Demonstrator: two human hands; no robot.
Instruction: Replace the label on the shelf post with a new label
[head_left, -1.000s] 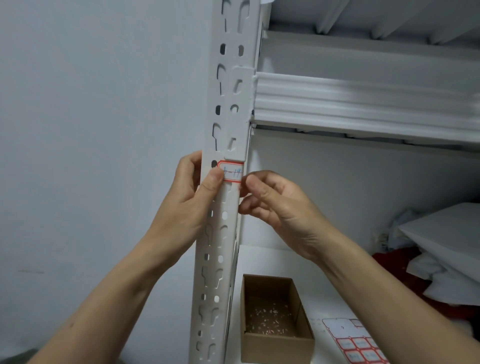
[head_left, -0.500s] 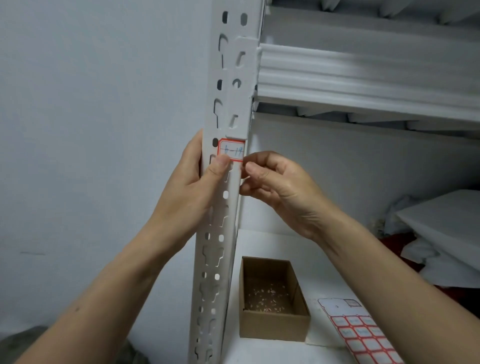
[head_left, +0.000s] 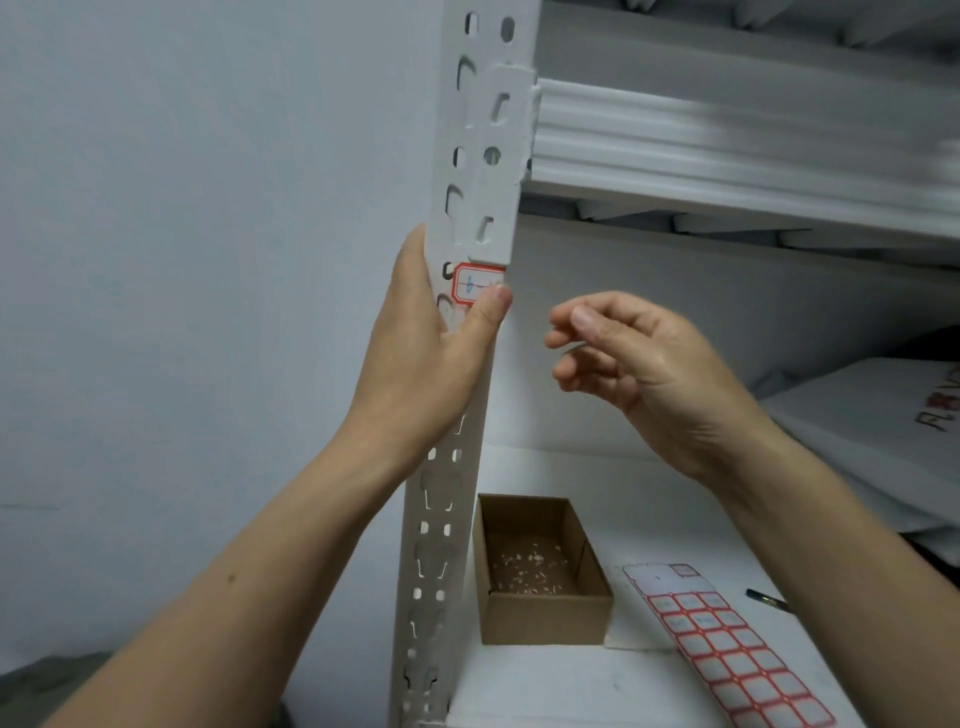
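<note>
The shelf post (head_left: 487, 130) is a white-painted metal upright, flat-faced and matte, punched along its length with paired round holes and keyhole slots. On its front face, just under the stepped end of a bracket plate, sits the label (head_left: 474, 283): a small white paper rectangle with a red border, clipped corners and a blue handwritten mark.

The left hand (head_left: 431, 358) is wrapped round the post, its fingers hidden behind the post's left edge. Its thumb lies across the front and presses on the label's lower right corner. The right hand (head_left: 641, 364) hangs in the air to the right of the post, apart from it. Its fingers are loosely curled, the thumb lies close to the forefinger, and nothing shows between them.

A ribbed white beam (head_left: 727, 145) runs rightward from the top of the post. At the foot of the post, on the smooth white shelf board (head_left: 561, 686), stands an open brown cardboard box (head_left: 543, 621), rectangular and plain. Its floor is sprinkled with tiny pale and reddish paper scraps (head_left: 530, 566).

Right of the box lies a glossy label sheet (head_left: 727, 660), a long strip gridded with red-bordered rectangles. Beyond that a dark pen (head_left: 767, 600) lies on the board. Farther right of the post sits soft white folded fabric (head_left: 878, 415).
</note>
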